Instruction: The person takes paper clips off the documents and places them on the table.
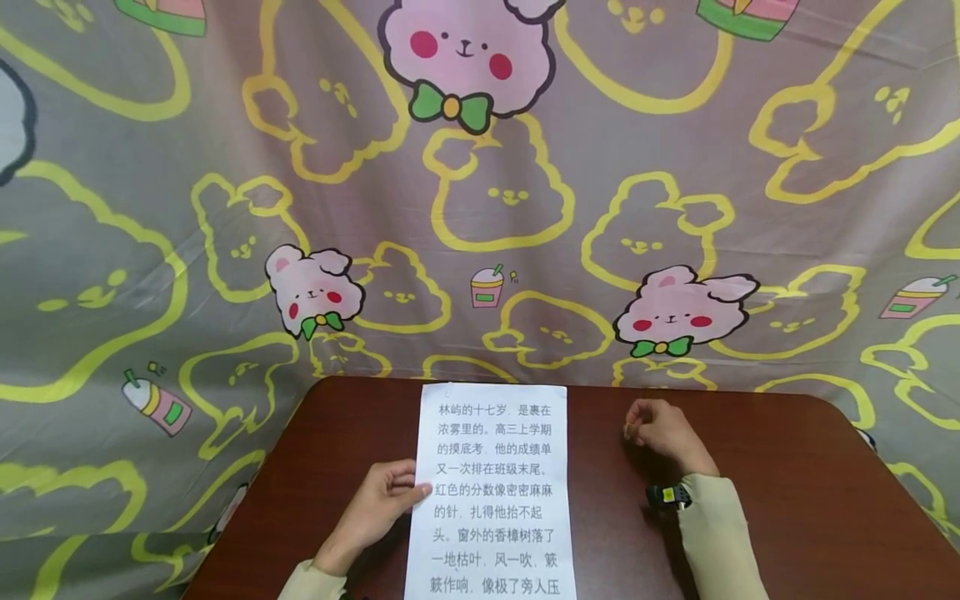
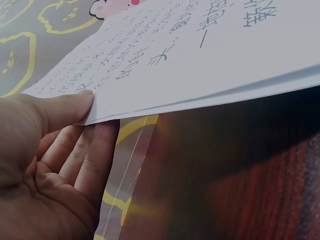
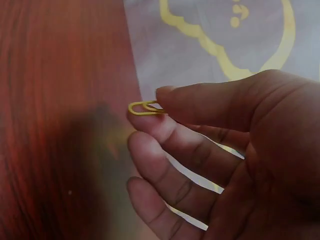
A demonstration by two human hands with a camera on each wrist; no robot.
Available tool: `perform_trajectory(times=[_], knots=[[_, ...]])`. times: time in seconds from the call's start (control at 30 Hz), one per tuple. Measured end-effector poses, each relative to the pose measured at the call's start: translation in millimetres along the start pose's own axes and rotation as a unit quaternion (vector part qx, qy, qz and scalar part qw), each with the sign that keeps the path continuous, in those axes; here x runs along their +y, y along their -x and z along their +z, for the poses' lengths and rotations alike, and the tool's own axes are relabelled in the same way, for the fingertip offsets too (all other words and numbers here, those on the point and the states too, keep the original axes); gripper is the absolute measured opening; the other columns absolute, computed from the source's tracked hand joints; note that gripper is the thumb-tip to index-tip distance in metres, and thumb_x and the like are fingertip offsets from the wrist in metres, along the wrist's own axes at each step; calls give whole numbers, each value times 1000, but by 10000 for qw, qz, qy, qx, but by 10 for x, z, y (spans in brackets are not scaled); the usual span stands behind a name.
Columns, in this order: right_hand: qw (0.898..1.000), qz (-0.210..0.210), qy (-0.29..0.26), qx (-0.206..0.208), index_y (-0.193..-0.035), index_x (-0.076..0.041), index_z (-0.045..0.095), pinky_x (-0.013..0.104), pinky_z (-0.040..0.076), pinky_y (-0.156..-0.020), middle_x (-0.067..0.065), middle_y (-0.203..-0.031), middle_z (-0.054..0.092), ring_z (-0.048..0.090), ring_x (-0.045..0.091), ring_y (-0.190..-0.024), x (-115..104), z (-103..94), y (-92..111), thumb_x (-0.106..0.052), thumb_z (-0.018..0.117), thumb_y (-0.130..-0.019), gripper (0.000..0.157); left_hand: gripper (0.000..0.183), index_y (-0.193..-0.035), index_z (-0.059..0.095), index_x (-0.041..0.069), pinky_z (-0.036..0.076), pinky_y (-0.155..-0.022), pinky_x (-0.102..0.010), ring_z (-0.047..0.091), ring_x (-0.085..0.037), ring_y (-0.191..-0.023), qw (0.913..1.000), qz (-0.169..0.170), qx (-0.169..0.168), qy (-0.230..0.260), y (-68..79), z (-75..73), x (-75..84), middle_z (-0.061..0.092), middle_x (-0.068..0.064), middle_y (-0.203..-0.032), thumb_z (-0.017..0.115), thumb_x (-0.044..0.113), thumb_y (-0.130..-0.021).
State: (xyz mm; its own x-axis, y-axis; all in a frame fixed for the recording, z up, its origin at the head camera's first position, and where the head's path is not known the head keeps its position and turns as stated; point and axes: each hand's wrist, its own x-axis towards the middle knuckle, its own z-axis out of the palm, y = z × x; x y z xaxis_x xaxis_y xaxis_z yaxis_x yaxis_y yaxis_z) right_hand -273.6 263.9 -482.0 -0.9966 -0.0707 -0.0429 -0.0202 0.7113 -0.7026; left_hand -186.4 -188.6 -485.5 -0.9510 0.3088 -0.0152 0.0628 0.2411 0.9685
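Observation:
My left hand pinches the left edge of a tall white stack of paper sheets, thumb on top and fingers beneath. Printed Chinese text covers the top sheet. In the left wrist view the sheets' edge is lifted off the table, and more than one layer shows. To the right of the paper, my right hand is held over the table. Between its thumb and index finger it pinches a yellow paper clip, whose rounded end sticks out past the fingertips. The clip's other end is hidden under the thumb.
A dark reddish-brown table with rounded far corners lies under both hands. Behind it hangs a grey-pink cloth printed with bunny heads and drink cups. A dark device is strapped at the right wrist.

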Motion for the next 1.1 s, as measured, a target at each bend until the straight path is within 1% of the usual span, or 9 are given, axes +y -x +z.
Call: perform_trajectory(times=[0.07,0.17,0.27,0.4,0.53,0.63,0.87,1.0,1.1], knots=[[9999,44,26,-103,-81,-6,62,27,42,-56,4,-69,65,55,14,-60,23,22,-7,1,60,-80,7,33,-119,62,-3,60,-70,-29,74,-19,-82,10000,6,-4,14,2,1,1,72,-23,-103,67,12,-90],[9998,63,23,-205,-80,-6,61,27,43,-55,5,-72,67,56,14,-61,59,49,-23,2,59,-79,8,33,-118,62,-4,59,-70,-28,74,-19,-81,10000,23,-11,-13,5,0,4,72,-23,-103,67,13,-91],[9997,126,-28,-184,-78,-7,62,26,43,-54,5,-71,68,57,14,-60,69,65,-32,1,62,-78,7,33,-118,62,-3,59,-70,-28,74,-19,-81,10000,21,-11,-51,2,-2,4,73,-22,-103,67,14,-91],[9998,120,14,-138,-77,-6,63,27,42,-53,3,-67,66,57,14,-60,80,74,-37,-4,66,-79,5,32,-118,63,-3,60,-71,-29,75,-20,-82,10000,19,-21,-61,-2,-4,0,73,-22,-103,67,13,-91],[9995,195,248,-79,-77,-8,64,28,39,-55,-1,-64,62,54,14,-61,109,90,-29,-11,69,-82,8,33,-118,63,-3,60,-70,-29,75,-20,-82,10000,18,-23,-42,4,-2,3,72,-23,-103,68,13,-90],[9988,249,427,-40,-75,-9,63,28,38,-57,-2,-65,60,51,15,-63,132,106,-24,-15,70,-82,11,33,-118,62,-4,59,-70,-28,75,-20,-81,10000,23,-16,-44,8,0,5,72,-23,-102,68,13,-90],[9984,265,507,49,-72,-9,64,28,39,-60,-2,-69,62,51,16,-65,135,114,-29,-15,70,-81,12,32,-118,62,-5,59,-68,-27,74,-19,-81,10000,72,-34,-10,10,2,7,72,-24,-102,67,12,-91],[9985,292,470,53,-73,-9,63,28,39,-58,-2,-66,60,51,16,-63,132,113,-37,-14,70,-81,12,32,-118,62,-6,59,-69,-27,74,-19,-81,9999,117,-52,35,22,2,17,72,-25,-102,67,10,-91],[9987,307,395,50,-74,-9,62,28,39,-55,-2,-64,59,51,16,-61,137,116,-38,-14,70,-81,11,32,-118,62,-6,59,-68,-27,74,-18,-81,9999,89,-29,57,21,1,21,72,-25,-101,67,10,-90]])
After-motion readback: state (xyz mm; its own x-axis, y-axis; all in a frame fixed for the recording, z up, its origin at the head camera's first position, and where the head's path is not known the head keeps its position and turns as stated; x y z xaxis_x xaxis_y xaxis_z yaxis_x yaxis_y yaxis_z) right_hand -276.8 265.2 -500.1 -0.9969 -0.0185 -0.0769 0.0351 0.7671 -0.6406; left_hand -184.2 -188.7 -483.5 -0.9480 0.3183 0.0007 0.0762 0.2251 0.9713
